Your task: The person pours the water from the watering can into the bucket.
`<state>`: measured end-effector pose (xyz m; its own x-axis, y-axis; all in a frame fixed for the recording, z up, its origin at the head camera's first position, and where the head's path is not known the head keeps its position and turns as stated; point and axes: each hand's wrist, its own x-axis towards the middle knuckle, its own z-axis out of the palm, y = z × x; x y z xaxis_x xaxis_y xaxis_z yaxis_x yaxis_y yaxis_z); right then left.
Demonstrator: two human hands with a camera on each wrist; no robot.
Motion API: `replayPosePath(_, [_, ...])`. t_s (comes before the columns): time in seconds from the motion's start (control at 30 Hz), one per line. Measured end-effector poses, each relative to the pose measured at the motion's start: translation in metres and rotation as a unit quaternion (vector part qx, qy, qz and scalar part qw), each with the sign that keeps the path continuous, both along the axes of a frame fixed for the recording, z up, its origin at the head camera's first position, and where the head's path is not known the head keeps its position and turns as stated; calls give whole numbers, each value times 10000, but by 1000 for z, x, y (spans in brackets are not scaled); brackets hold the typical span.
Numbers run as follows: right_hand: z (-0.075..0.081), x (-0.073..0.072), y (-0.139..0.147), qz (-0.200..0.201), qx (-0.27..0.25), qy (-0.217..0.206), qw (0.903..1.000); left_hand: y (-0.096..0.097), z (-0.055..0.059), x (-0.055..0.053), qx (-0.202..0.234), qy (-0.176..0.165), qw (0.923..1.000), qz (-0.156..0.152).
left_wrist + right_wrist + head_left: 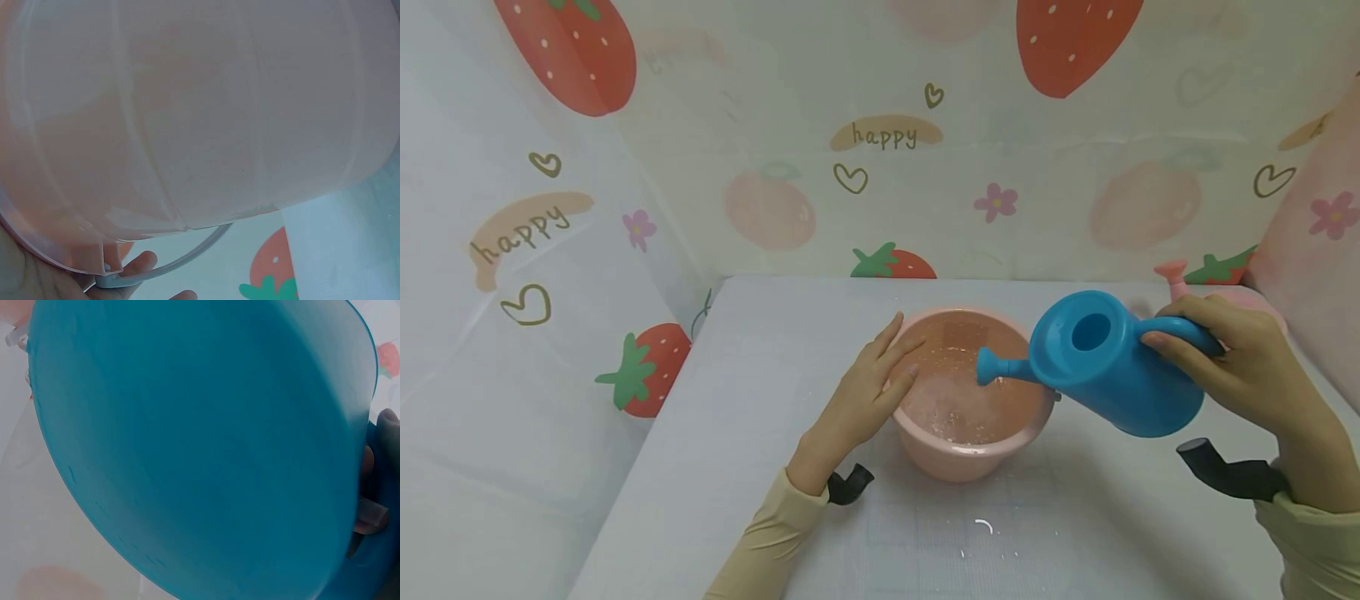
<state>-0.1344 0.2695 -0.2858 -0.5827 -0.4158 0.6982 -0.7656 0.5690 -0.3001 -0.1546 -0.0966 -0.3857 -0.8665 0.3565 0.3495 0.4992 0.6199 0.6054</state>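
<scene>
A pale pink bucket (957,467) with bubbly water (951,408) in it stands on the white table. My left hand (868,387) rests on its left rim, fingers extended and partly over the opening. Seen from the left wrist, the bucket's wall (200,125) fills most of the view, with a grey handle (181,259) below it. My right hand (1243,358) grips the handle of a blue watering can (1127,375). The can tilts left, its spout (992,367) over the water. No stream is visible from it. In the right wrist view the blue body (200,450) hides most else.
Behind my right hand is a pink watering can (1172,275), partly hidden. Drops of water (985,527) lie on the table (760,350) in front of the bucket. A patterned sheet (880,200) with strawberries covers the back and sides. Black devices (850,485) sit at both wrists.
</scene>
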Motion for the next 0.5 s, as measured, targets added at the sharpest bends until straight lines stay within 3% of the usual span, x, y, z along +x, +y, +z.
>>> replayPosePath(0.5, [0,-2,1,43,45,38,10000,0,-1,-1,19,-4,10000,-24])
